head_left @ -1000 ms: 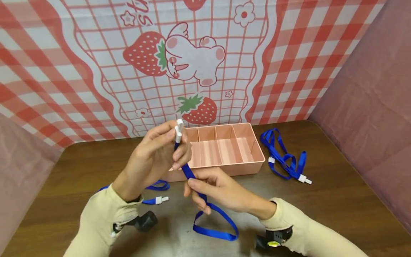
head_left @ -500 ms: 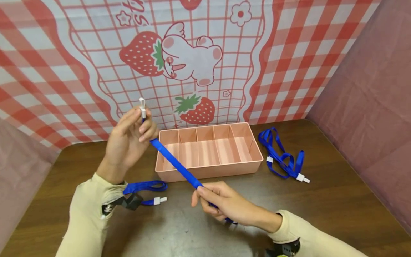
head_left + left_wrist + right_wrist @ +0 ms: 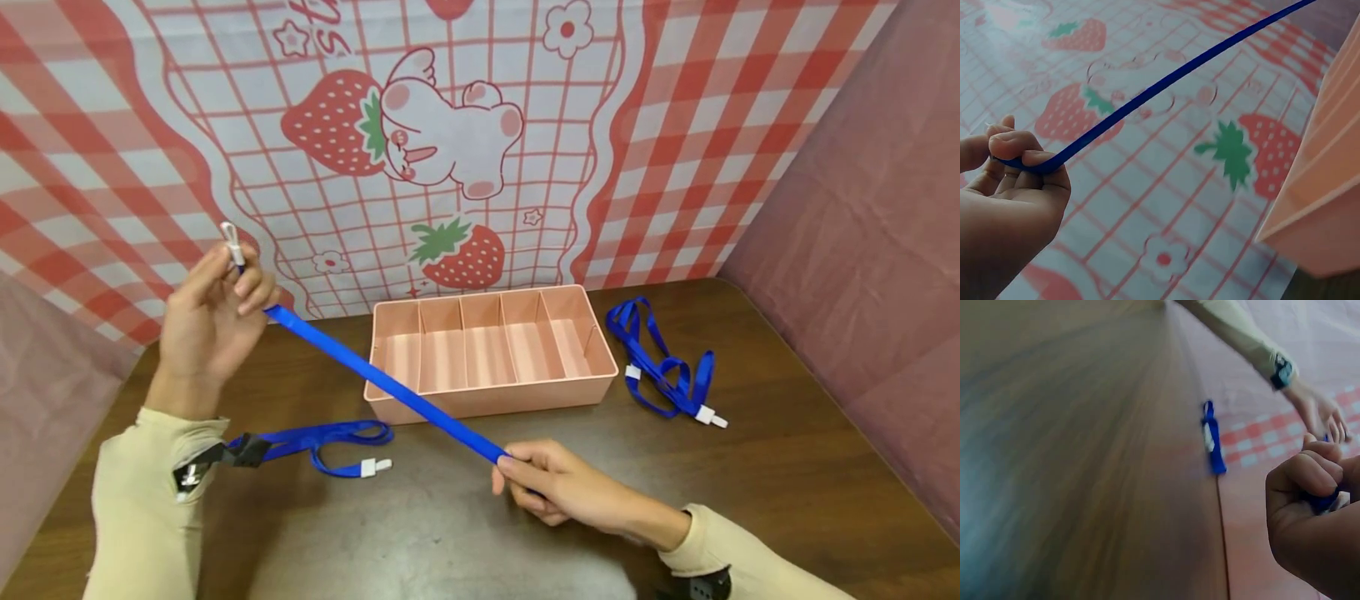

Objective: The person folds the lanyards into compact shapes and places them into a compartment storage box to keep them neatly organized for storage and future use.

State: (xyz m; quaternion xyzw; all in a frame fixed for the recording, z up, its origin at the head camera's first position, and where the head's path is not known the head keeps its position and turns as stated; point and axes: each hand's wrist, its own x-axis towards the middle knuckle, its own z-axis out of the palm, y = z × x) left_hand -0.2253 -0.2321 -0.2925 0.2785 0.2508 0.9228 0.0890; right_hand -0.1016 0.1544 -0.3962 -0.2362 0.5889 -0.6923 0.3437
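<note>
A blue lanyard [image 3: 382, 382] runs taut on a slant between my two hands, above the table. My left hand [image 3: 217, 312], raised at the left, pinches its end by the white plastic clip [image 3: 235, 248]; the strap comes out past the curled fingers, as the left wrist view also shows with the blue strap [image 3: 1147, 97]. Lower and to the right, my right hand [image 3: 562, 483] grips the other end between thumb and curled fingers. In the right wrist view, a bit of blue strap [image 3: 1319, 501] shows inside that fist. The rest of that end is hidden by the hand.
Behind the strap stands a pink tray [image 3: 491, 404] split into several compartments. A second blue lanyard [image 3: 330, 435] lies on the table at the left, partly behind the left wrist camera. Another bundled lanyard [image 3: 663, 367] lies right of the tray. A checked cloth [image 3: 675, 125] hangs behind.
My left hand has moved left and up, my right hand right and down. The strap between them has lengthened and drawn taut, and the loop hanging below the right hand is gone from sight.
</note>
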